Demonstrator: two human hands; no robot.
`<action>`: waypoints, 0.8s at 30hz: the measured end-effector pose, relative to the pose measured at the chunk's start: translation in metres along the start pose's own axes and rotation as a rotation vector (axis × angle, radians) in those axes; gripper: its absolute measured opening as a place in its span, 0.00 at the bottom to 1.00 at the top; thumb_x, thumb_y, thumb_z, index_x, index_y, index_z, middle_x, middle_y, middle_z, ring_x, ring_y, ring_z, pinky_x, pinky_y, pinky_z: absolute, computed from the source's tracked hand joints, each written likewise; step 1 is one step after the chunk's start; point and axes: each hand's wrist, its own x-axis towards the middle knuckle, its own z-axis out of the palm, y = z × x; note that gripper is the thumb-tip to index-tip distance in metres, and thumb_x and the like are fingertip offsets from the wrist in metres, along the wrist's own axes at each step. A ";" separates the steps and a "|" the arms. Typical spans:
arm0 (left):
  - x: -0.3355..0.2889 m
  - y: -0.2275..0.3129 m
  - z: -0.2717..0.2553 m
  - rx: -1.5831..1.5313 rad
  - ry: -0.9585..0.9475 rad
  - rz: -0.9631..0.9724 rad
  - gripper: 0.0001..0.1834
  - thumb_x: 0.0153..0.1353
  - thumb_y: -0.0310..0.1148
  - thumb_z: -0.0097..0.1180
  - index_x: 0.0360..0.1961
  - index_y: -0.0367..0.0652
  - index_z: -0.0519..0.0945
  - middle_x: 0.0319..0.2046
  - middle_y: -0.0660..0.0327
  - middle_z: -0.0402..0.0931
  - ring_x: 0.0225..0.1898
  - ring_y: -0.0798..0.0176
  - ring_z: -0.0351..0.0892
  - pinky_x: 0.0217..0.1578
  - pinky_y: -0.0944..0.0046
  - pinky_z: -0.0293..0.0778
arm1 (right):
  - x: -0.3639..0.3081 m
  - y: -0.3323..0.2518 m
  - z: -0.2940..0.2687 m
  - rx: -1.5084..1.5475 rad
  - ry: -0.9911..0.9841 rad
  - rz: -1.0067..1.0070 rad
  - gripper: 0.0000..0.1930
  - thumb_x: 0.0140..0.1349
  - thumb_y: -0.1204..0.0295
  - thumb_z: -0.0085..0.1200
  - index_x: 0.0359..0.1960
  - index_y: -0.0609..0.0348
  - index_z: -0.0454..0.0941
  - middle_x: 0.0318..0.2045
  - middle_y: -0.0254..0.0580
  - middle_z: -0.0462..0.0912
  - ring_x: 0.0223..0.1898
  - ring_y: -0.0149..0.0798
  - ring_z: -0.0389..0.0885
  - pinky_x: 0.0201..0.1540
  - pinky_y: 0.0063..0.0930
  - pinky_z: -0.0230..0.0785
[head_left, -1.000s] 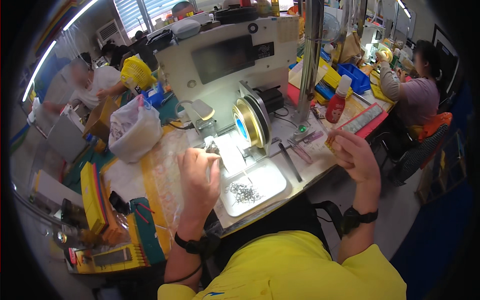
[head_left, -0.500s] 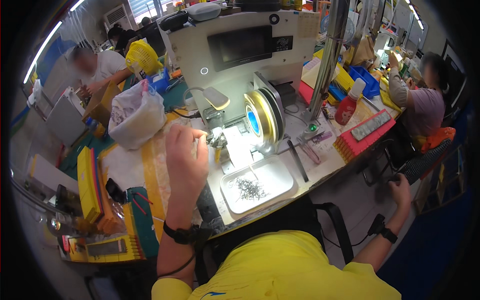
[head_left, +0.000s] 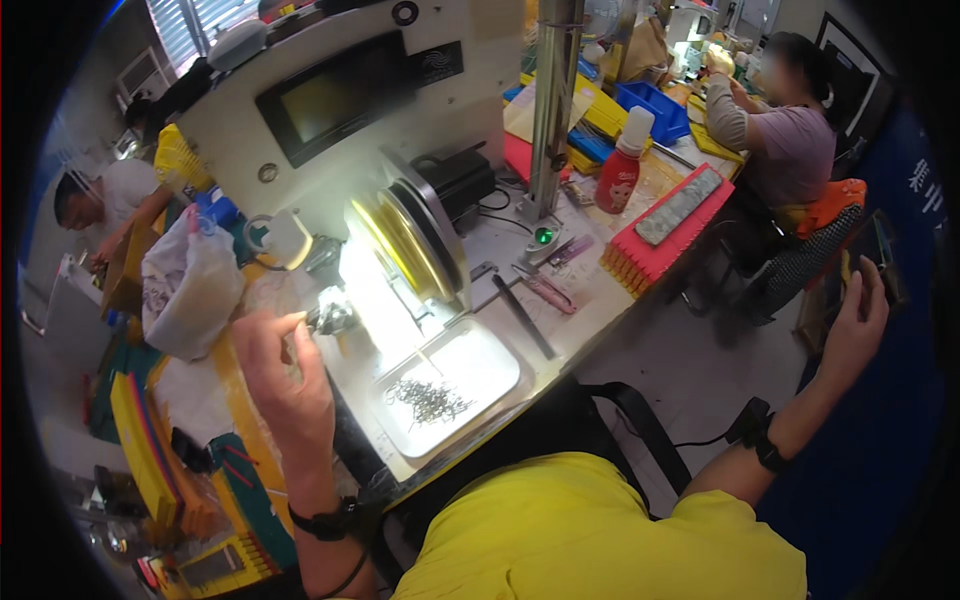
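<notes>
My left hand is raised at the left of the machine. Its thumb and forefinger are pinched together at the end of a small shiny metal fixture; what lies between the fingertips is too small to make out. Below the fixture, a white tray holds a heap of small dark metal bits. A gold-rimmed wheel stands beside the fixture under bright light. Far out to the right, my right hand is open with its fingers apart, near a wooden rack and away from the bench.
A black bar and pink pliers lie right of the tray. Behind them stand a metal post, a red bottle and a pink block. A chair armrest is beside me. Two people sit nearby.
My view has turned to the right, so the bench sits further left. My right hand has reached further out and up, with its fingers spreading. My left hand stays at the fixture.
</notes>
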 end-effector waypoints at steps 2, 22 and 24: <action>-0.003 -0.002 0.004 -0.047 -0.007 -0.011 0.10 0.68 0.14 0.59 0.47 0.37 0.80 0.43 0.54 0.73 0.41 0.52 0.73 0.44 0.57 0.71 | -0.003 -0.003 -0.011 -0.083 0.126 -0.031 0.16 0.82 0.65 0.58 0.63 0.51 0.89 0.60 0.38 0.87 0.59 0.35 0.87 0.64 0.34 0.78; -0.014 -0.007 0.010 -0.230 -0.020 -0.140 0.11 0.72 0.13 0.53 0.51 0.38 0.78 0.52 0.55 0.78 0.49 0.60 0.79 0.46 0.63 0.78 | -0.210 -0.171 0.117 0.363 -0.951 -0.429 0.20 0.70 0.60 0.69 0.55 0.57 0.80 0.45 0.46 0.85 0.41 0.56 0.91 0.39 0.48 0.84; -0.013 -0.008 0.011 -0.242 -0.017 -0.149 0.12 0.72 0.13 0.52 0.51 0.38 0.78 0.52 0.55 0.78 0.49 0.61 0.78 0.46 0.64 0.77 | -0.214 -0.175 0.118 0.271 -1.031 -0.514 0.18 0.70 0.60 0.68 0.54 0.55 0.81 0.45 0.46 0.85 0.41 0.55 0.90 0.39 0.48 0.84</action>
